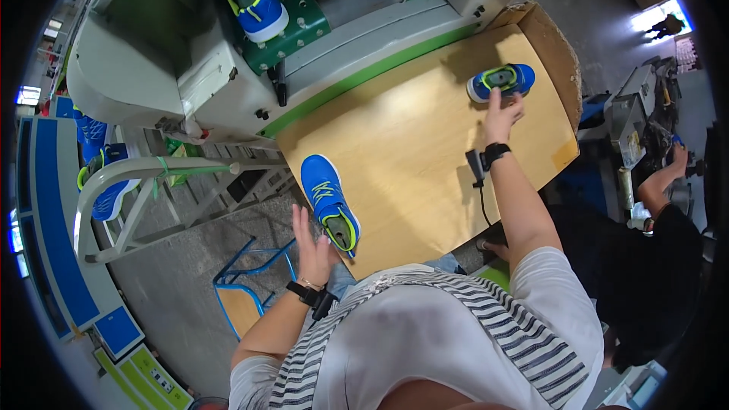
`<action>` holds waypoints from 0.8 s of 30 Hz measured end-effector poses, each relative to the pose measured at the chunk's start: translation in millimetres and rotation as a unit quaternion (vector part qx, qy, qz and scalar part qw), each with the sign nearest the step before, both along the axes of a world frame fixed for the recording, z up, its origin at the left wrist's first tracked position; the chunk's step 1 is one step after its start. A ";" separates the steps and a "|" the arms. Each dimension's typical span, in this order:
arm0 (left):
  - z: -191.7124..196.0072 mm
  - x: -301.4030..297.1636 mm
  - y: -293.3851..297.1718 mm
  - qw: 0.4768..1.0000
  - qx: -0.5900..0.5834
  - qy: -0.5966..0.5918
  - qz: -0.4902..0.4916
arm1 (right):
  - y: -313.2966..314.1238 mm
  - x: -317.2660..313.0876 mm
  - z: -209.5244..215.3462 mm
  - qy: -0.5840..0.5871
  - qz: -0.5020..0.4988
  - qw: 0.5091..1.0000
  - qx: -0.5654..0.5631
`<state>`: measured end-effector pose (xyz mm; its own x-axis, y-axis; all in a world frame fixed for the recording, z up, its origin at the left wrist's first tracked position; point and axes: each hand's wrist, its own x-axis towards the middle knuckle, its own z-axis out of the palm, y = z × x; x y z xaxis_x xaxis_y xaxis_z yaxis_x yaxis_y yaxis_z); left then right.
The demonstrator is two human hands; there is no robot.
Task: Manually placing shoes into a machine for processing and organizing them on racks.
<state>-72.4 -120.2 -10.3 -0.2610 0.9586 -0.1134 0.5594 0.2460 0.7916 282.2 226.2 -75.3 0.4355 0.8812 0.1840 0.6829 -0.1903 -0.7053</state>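
Observation:
My left hand (313,252) is beside the heel of a blue shoe (328,199) with lime-green trim and a white sole, which lies on the left side of the tan tabletop (410,175). Its fingers are stretched out and it holds nothing; whether the fingertips touch the shoe I cannot tell. At the far right of the tabletop, my right hand (501,118) reaches to a second blue shoe (519,80) with lime-green lining. The fingers there are apart, with the fingertips over the shoe's near edge and not wrapped round it.
Beyond the table stands a pale machine (364,45) with a green perforated belt (298,39) carrying another blue shoe (262,0). More blue shoes (114,190) hang on a metal rack (152,171) at left. A cardboard panel (558,61) borders the table's right end. Another person (645,281) works at right.

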 end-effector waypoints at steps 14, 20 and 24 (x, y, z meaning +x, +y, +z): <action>-24.5 60.0 51.0 0.992 0.094 0.005 0.087 | -106.7 -93.0 44.2 0.265 0.286 0.917 -0.082; -14.3 70.9 71.9 0.988 0.137 0.002 0.076 | -209.1 -147.4 43.8 0.226 0.456 0.857 -0.083; 24.1 49.1 83.6 0.974 0.110 -0.141 0.137 | -197.6 -136.5 69.4 0.354 0.423 0.827 -0.106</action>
<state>-23.2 -36.6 13.8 -0.4982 0.8669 -0.0179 0.2484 0.1625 0.9549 145.7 28.6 -5.9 -0.4214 0.9055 -0.0501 0.0640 -0.0254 -0.9976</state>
